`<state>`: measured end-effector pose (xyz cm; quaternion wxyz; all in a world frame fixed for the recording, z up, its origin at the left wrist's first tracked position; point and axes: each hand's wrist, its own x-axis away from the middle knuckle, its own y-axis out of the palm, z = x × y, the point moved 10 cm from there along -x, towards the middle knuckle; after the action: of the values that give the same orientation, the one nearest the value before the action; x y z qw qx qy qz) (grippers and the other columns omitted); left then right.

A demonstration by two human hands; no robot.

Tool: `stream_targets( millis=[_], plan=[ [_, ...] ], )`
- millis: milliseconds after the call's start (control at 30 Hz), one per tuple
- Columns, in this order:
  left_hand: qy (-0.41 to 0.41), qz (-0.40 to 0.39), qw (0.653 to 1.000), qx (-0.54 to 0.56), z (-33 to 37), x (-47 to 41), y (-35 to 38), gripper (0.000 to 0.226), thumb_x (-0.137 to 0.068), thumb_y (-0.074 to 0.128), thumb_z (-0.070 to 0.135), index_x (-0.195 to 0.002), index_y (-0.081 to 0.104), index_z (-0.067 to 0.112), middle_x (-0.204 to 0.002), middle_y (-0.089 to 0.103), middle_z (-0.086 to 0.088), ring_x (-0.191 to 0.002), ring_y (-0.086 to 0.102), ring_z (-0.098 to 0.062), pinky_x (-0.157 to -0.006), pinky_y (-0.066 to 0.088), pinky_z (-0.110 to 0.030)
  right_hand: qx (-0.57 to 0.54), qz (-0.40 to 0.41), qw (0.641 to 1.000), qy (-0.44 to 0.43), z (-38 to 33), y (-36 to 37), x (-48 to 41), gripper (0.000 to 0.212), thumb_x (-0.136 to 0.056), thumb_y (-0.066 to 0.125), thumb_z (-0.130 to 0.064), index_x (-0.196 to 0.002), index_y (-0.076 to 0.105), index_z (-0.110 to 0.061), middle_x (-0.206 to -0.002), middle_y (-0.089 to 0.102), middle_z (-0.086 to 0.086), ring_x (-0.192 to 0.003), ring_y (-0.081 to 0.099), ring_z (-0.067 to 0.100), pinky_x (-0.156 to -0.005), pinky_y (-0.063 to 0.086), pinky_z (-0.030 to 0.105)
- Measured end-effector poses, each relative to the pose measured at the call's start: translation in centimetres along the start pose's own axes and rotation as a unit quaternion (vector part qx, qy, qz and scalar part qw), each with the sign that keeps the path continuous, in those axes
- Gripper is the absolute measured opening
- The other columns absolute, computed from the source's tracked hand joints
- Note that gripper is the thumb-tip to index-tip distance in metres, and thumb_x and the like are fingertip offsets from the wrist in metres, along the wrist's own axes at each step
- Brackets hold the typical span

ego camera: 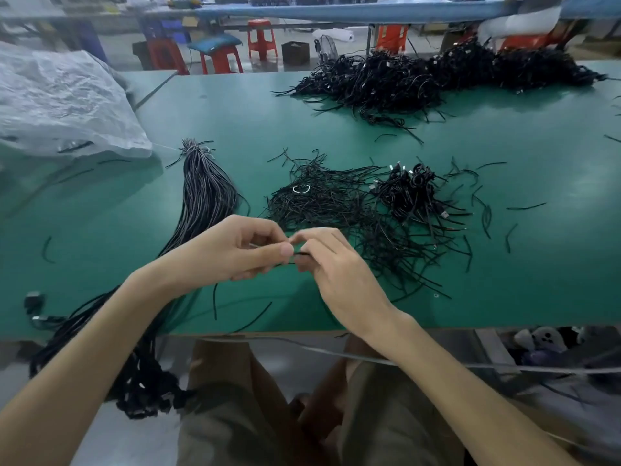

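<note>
The left hand (235,250) and right hand (331,264) pinch one thin black wire tie (301,253). They are near the heap of loose black ties (322,200).

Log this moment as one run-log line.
left hand: pinches thin black wire tie | right hand: pinches same tie | over: green table | beyond hands: loose black tie pile

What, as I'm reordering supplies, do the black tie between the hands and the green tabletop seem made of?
Black tie: probably plastic-coated wire, matte; thin, and loose ones nearby keep their kinks. Green tabletop: smooth, faintly glossy mat or laminate, judging by soft reflections.
</note>
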<state>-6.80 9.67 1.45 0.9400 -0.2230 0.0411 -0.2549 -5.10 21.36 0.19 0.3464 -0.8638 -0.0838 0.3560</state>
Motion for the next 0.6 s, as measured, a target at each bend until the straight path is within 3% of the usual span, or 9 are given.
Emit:
stream_targets(
  millis=[67, 133, 367, 500, 600],
  plan=[
    [-0.016, -0.01, 1.0, -0.009, -0.7, 0.3, -0.4, 0.031, -0.096, 0.058, 0.039, -0.087, 0.07, 0.012, -0.061, 0.048, -0.001, -0.046, 0.034, -0.012, -0.044, 0.03, -0.017, -0.017, 0.026, 0.999, 0.037, 1.3, -0.7, -0.2, 0.02, -0.103, 0.056, -0.012, -0.089, 0.065, -0.001, -0.092, 0.065, 0.005, -0.095, 0.056, 0.025, -0.087, 0.048, 0.044],
    [-0.03, -0.022, 0.999, -0.014, -1.6, 0.8, -0.8, 0.032, -0.099, 0.054, 0.041, -0.087, 0.071, 0.016, -0.061, 0.041, -0.003, -0.048, 0.03, -0.016, -0.046, 0.028, -0.02, -0.042, 0.037, 0.995, 0.076, 2.8, -1.2, -0.3, 0.027, -0.105, 0.054, -0.016, -0.084, 0.064, -0.003, -0.085, 0.064, 0.002, -0.092, 0.054, 0.024, -0.085, 0.047, 0.045],
    [-0.103, -0.067, 0.991, -0.046, -7.0, 4.5, -3.6, 0.042, -0.103, 0.053, 0.05, -0.087, 0.068, 0.014, -0.063, 0.049, 0.0, -0.052, 0.04, -0.018, -0.053, 0.04, -0.022, -0.081, 0.054, 0.987, 0.124, 4.1, -0.5, -0.1, 0.03, -0.107, 0.05, -0.019, -0.085, 0.065, -0.006, -0.084, 0.065, 0.0, -0.087, 0.058, 0.022, -0.085, 0.049, 0.044],
    [-0.127, -0.04, 0.991, -0.022, -9.2, 6.1, -5.4, 0.049, -0.094, 0.059, 0.06, -0.085, 0.065, 0.012, -0.063, 0.044, -0.004, -0.052, 0.034, -0.018, -0.05, 0.035, -0.022, -0.092, 0.044, 0.985, 0.141, 4.7, 0.1, 0.4, 0.028, -0.106, 0.051, -0.018, -0.086, 0.066, -0.007, -0.084, 0.065, -0.002, -0.087, 0.06, 0.018, -0.086, 0.05, 0.043],
    [-0.085, 0.013, 0.996, 0.034, -8.4, 6.0, -6.3, 0.05, -0.091, 0.064, 0.06, -0.083, 0.062, 0.01, -0.061, 0.034, -0.002, -0.052, 0.023, -0.017, -0.046, 0.024, -0.019, -0.084, 0.041, 0.987, 0.13, 4.4, 0.0, 0.5, 0.028, -0.106, 0.051, -0.018, -0.086, 0.067, -0.005, -0.084, 0.065, 0.0, -0.086, 0.06, 0.019, -0.087, 0.05, 0.044]
  ],
)
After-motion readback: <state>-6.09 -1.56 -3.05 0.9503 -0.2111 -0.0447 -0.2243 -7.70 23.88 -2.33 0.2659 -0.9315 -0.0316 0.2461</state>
